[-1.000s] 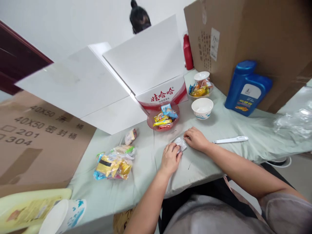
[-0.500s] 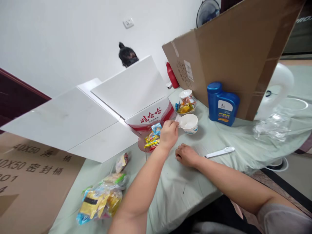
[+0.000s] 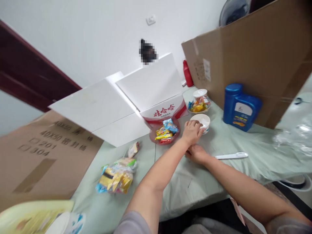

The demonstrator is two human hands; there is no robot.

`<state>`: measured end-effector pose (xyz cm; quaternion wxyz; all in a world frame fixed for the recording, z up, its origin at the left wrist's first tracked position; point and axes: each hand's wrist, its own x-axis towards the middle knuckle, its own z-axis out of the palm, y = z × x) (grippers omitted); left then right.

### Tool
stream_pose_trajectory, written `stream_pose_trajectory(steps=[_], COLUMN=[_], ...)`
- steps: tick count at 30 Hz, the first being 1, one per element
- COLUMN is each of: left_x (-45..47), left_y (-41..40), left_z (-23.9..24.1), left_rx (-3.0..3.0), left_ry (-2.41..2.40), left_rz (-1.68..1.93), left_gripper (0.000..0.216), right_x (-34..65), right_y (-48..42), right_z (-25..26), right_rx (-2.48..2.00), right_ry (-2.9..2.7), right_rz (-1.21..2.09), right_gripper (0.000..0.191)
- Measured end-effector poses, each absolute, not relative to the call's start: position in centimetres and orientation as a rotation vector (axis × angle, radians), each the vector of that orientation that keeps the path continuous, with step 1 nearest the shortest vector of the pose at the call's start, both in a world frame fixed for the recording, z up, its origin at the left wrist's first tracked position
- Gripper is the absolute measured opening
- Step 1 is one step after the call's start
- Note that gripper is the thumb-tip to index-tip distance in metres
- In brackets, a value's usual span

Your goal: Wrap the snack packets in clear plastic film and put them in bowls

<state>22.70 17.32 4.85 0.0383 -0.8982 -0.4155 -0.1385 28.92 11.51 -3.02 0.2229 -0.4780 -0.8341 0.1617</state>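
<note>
**A:** Reaching across the tabletop point(image 3: 219, 143), the left hand point(image 3: 192, 131) sits at the near rim of the white paper bowl point(image 3: 205, 121), with its fingers bent over the edge. I cannot tell whether it grips the rim or only touches it.

**B:** And the right hand point(image 3: 197, 153)?

**A:** Knuckles up on the cloth, just under the left wrist. Its fingers are hidden, so I cannot tell whether they are open or closed.

**B:** Where exactly is the bowl?

**A:** Upright, between the red dish of snacks point(image 3: 165, 133) and the blue jug point(image 3: 240, 107), in front of a second bowl point(image 3: 198, 104) filled with wrapped sweets.

**B:** How would it handle?

**A:** Very light, I'd judge, with thin paper walls that buckle under a hard squeeze. Nothing shows inside, so it would slide or tip at a nudge. A gentle pinch on the rolled rim, or a hand cupped round the wall, looks safest.
</note>
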Motion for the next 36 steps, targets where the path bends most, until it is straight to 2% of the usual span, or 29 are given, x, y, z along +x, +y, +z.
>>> stream_pose_trajectory(steps=[2, 4, 7, 13, 17, 21, 24, 28, 33, 36], left_x=[19.3, 15.0, 7.7, -2.3, -2.2, -0.1, 0.0, -1.5, -1.6, 0.0], left_y=[15.1, 13.4, 12.4, 15.7, 16.7, 15.0, 13.2, 12.3, 11.6, 9.4], left_z=[4.7, 4.6, 5.0, 5.1, 3.1, 1.8, 1.8, 2.1, 2.6, 2.9], left_rx=[-2.719, -2.591, -2.135, -1.496, -1.461, -1.677, -1.703, -1.617, -1.677, -1.828], left_ry=[-1.255, -1.445, -2.066, -2.583, -2.678, -2.538, -2.470, -2.531, -2.588, -2.521], left_rz=[-0.642, -0.720, -0.537, -0.343, -0.199, -0.150, -0.153, -0.127, -0.169, -0.262], left_gripper=[0.031, 0.026, 0.022, 0.039, 0.040, 0.040, 0.050, 0.040, 0.048, 0.045], right_x=[29.0, 29.1, 29.1, 29.0, 29.2, 29.4, 29.4, 29.4, 29.4, 29.5], right_y=[11.6, 11.6, 11.7, 11.8, 11.9, 11.8, 11.8, 12.0, 12.0, 11.9], right_z=[-3.0, -2.8, -2.5, -2.6, -2.6, -2.5, -2.6, -2.7, -2.8, -2.8], right_rx=[-1.305, -1.280, -1.292, -1.360, -1.332, -1.317, -1.317, -1.308, -1.309, -1.309], right_ry=[-2.315, -2.329, -2.345, -2.338, -2.327, -2.329, -2.326, -2.322, -2.306, -2.295], right_rz=[0.456, 0.469, 0.488, 0.461, 0.485, 0.484, 0.488, 0.506, 0.511, 0.500], right_gripper=[0.019, 0.018, 0.017, 0.017, 0.017, 0.016, 0.016, 0.016, 0.016, 0.015])
